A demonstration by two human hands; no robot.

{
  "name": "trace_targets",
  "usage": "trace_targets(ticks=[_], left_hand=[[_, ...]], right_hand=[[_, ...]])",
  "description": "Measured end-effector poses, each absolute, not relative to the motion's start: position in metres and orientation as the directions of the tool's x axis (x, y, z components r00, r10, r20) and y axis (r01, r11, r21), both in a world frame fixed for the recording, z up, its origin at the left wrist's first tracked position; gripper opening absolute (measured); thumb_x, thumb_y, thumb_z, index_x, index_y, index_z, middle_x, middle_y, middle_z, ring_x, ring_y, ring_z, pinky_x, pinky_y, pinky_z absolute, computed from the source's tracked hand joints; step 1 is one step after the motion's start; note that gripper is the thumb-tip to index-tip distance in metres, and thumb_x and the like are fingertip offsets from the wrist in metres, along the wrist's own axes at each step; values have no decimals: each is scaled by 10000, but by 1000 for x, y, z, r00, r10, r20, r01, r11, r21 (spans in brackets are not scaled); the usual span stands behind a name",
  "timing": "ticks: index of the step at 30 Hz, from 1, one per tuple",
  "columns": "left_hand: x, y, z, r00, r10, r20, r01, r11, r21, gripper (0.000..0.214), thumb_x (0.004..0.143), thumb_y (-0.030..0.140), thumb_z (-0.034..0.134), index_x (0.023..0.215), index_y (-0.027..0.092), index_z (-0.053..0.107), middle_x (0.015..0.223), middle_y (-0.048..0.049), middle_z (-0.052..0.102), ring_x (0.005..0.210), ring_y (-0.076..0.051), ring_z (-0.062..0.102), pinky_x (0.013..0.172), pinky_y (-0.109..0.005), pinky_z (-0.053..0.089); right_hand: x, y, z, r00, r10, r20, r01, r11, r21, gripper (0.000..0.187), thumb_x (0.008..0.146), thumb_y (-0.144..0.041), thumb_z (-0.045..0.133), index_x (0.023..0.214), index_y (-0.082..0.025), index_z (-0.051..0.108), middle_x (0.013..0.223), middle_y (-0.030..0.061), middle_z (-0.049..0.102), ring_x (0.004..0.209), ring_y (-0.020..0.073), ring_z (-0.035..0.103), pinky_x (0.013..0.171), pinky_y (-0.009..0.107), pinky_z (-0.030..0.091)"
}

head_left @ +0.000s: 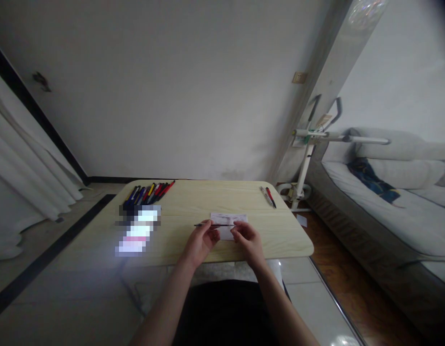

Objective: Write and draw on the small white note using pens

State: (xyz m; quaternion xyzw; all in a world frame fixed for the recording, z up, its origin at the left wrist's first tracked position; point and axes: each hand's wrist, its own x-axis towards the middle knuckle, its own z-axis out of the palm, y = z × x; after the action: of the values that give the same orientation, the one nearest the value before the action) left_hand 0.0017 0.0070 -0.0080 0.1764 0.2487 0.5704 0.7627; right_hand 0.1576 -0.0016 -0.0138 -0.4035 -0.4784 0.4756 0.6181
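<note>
A thin dark pen (222, 225) lies level between my two hands, above a small sheet of paper (228, 234) with grey markings on it. My left hand (203, 240) pinches the pen toward its left end, which sticks out past the fingers. At the other end, the fingertips of my right hand (247, 240) are closed on the pen's right tip. Both hands are over the near part of the pale wooden table (186, 211). Whether the pen has a cap is too small to make out.
Several pens (148, 193) lie in a row at the table's back left, beside a bright, pixelated screen (138, 233). A few more pens (268, 197) rest at the back right. Beyond the table stand a white exercise machine (307, 163) and a grey sofa (391, 206).
</note>
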Motion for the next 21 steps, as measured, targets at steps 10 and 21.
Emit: trace_targets(ticks=[10,21], left_hand=[[-2,10,-10,241,945,-223,-833,319,453,54,751,174,546,778,136,572,741,-55,639,588,-110,584,563,-241,478],[-2,13,-12,224,945,-238,-829,313,463,49,759,170,536,773,143,574,710,-38,642,577,-104,587,553,-230,471]], right_hand=[[159,-5,-14,131,970,207,-137,224,-965,186,714,-340,585,658,-171,530,563,-8,550,482,98,452,471,222,351],[171,-34,69,60,977,206,-472,210,-856,251,723,-466,462,655,-230,515,500,-18,443,522,148,460,554,321,387]])
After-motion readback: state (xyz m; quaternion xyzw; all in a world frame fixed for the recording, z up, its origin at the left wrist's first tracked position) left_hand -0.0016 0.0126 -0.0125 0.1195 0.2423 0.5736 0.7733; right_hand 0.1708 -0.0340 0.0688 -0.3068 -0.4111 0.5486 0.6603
